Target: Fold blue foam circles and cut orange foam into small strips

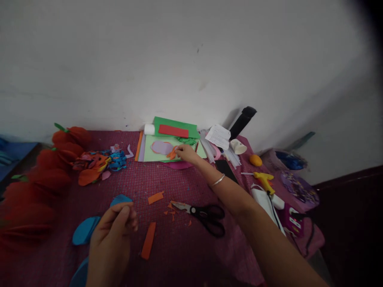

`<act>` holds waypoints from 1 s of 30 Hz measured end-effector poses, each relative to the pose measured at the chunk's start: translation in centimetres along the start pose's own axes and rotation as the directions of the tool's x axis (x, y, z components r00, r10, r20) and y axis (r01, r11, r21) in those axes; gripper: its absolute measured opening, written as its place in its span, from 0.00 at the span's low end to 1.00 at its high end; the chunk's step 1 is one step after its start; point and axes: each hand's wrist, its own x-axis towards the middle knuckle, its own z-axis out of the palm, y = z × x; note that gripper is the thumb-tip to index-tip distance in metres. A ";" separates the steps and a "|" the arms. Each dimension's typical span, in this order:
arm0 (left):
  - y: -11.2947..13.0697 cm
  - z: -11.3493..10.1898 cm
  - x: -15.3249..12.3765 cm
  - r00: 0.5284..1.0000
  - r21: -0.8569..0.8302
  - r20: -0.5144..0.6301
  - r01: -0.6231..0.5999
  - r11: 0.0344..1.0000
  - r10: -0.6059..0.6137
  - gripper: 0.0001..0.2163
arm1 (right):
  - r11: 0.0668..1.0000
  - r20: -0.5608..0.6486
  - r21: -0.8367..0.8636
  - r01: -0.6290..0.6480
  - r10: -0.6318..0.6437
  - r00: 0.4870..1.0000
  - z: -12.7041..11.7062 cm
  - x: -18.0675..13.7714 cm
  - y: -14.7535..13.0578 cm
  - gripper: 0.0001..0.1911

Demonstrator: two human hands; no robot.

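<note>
My right hand reaches far across the table to a stack of coloured paper sheets by the wall. Its fingers pinch a small orange paper piece lying on the light green sheet. A bangle sits on that wrist. My left hand hovers close to me with fingers curled together; what it holds, if anything, I cannot make out. Blue paper cut-outs lie beside it. Black-handled scissors rest between my arms, with orange strips and scraps around them.
Red-orange paper honeycomb balls line the left side. A heap of colourful paper scraps lies at mid-left. A yellow glue gun, white glue bottle, black tube and white cup stand at right. The white wall is behind.
</note>
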 end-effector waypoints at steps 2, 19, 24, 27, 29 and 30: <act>-0.2 -0.1 0.2 1.000 -0.007 0.006 -0.005 1.000 0.005 0.09 | 0.998 -0.008 -0.054 0.012 -0.013 1.000 0.2 0.5 -0.4 0.08; 0.1 -0.8 1.1 0.997 -0.047 0.005 -0.072 0.996 0.072 0.01 | 0.797 0.523 -0.314 0.515 -0.308 0.795 6.7 -11.0 -5.2 0.07; 0.0 -0.7 1.1 0.998 -0.009 0.061 -0.036 0.999 0.036 0.02 | 0.915 0.519 -0.145 0.376 -0.253 0.816 6.7 -10.3 -4.9 0.02; -0.2 -0.5 1.0 0.996 0.076 0.088 -0.025 0.997 0.018 0.06 | 0.943 0.527 -0.079 0.323 -0.236 0.817 6.4 -10.6 -4.9 0.04; -0.4 -0.2 0.8 0.993 0.175 0.114 -0.035 0.984 0.015 0.09 | 0.970 0.520 0.061 0.234 -0.231 0.822 6.2 -11.1 -5.2 0.05; -0.5 -0.1 0.6 0.991 0.224 0.132 -0.044 0.974 0.015 0.11 | 0.972 0.512 0.145 0.187 -0.235 0.826 6.1 -11.4 -5.4 0.06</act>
